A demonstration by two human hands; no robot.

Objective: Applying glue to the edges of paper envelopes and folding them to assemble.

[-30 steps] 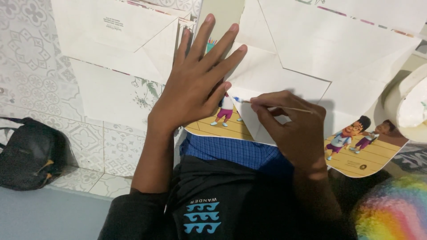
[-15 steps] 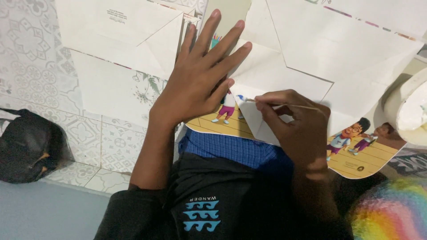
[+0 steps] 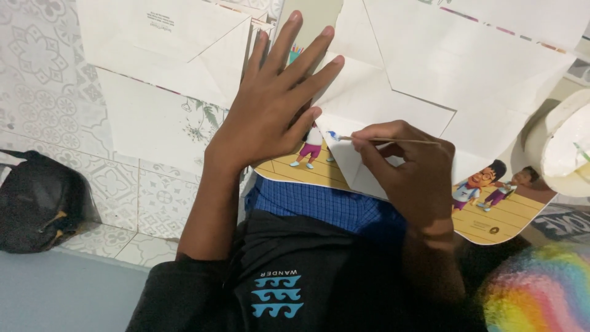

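1. Pressing flat, fingers spread, the left hand (image 3: 270, 117) pins the white folded paper (image 3: 393, 86).
2. Right hand (image 3: 409, 169) pinches a thin stick (image 3: 393, 141), tip at the fold's edge, just beside the cartoon picture (image 3: 310, 150).

A: Any packages or labels showing?

B: White folded paper envelopes (image 3: 166, 43) are lying flat on the tiled floor at upper left, flaps facing up. A cartoon-printed sheet (image 3: 491, 209) is sitting lower right, yellow-floored.
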